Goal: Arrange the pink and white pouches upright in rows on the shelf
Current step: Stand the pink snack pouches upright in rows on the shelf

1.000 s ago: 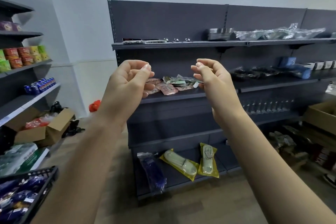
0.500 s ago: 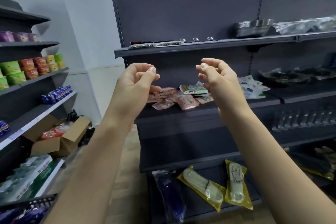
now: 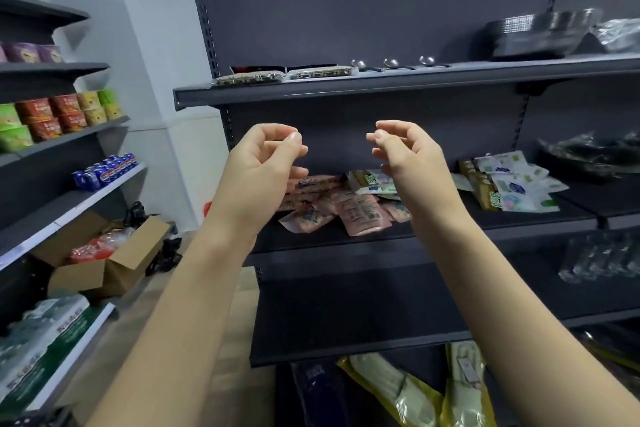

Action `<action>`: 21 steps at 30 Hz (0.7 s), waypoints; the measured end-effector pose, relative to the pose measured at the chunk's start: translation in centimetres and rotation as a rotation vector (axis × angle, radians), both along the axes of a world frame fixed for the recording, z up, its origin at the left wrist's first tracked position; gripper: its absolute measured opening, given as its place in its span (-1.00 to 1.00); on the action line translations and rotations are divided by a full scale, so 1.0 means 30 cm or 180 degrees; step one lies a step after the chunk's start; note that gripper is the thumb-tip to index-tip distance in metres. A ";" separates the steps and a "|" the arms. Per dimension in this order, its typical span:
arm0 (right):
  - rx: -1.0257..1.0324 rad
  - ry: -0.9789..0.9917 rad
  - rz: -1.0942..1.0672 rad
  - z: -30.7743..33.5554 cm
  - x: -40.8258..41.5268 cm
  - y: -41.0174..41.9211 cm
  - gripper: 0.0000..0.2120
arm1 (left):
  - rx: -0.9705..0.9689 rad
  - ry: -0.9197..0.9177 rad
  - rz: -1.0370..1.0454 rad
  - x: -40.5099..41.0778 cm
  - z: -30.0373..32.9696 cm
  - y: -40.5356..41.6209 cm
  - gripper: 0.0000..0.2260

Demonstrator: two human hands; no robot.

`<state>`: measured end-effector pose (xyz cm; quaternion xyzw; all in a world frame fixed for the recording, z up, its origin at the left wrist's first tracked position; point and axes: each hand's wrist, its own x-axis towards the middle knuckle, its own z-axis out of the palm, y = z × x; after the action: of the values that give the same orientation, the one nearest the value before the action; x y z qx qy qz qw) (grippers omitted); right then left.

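Note:
Several pink pouches [image 3: 360,215] lie flat in a loose heap on the dark middle shelf [image 3: 346,243]. White and green pouches [image 3: 374,182] lie behind them, and a second heap of white pouches [image 3: 512,184] lies further right on the same shelf. My left hand [image 3: 258,172] and my right hand [image 3: 412,163] are raised in front of the heap, apart from it. Both hands have curled fingers with thumb near the fingertips and hold nothing. My wrists hide parts of the heap.
The upper shelf [image 3: 381,83] carries flat packets and three spoons [image 3: 391,64]. Yellow packs [image 3: 408,392] lie on the bottom shelf. At left a side rack holds coloured cups [image 3: 62,114] and blue cans [image 3: 104,172], with an open cardboard box [image 3: 114,260] on the floor.
The view has come closer to the shelving and shifted left, so the pouch heap looks larger. Both hands stay raised with curled fingers, in much the same pose.

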<state>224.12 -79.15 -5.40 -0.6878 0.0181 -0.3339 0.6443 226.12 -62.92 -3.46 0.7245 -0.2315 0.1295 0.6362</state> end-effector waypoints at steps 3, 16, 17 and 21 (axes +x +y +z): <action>0.0000 0.0061 0.0083 -0.015 0.081 -0.007 -0.90 | -0.0049 0.0100 0.0015 0.078 -0.026 -0.006 -0.90; -0.0075 0.0217 0.0090 -0.030 0.471 0.055 -0.88 | -0.0136 0.0312 0.0115 0.480 -0.066 0.045 -0.90; -0.0103 0.0236 0.0086 -0.029 0.501 0.064 -0.87 | -0.0136 0.0321 0.0100 0.512 -0.067 0.046 -0.90; -0.0185 0.0293 -0.0003 -0.039 0.614 0.096 -0.82 | -0.0090 0.0338 0.0040 0.629 -0.089 0.053 -0.90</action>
<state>242.55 -76.26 -6.57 -0.7208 0.0384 -0.3027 0.6224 244.98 -61.33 -6.14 0.7227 -0.1911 0.0981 0.6569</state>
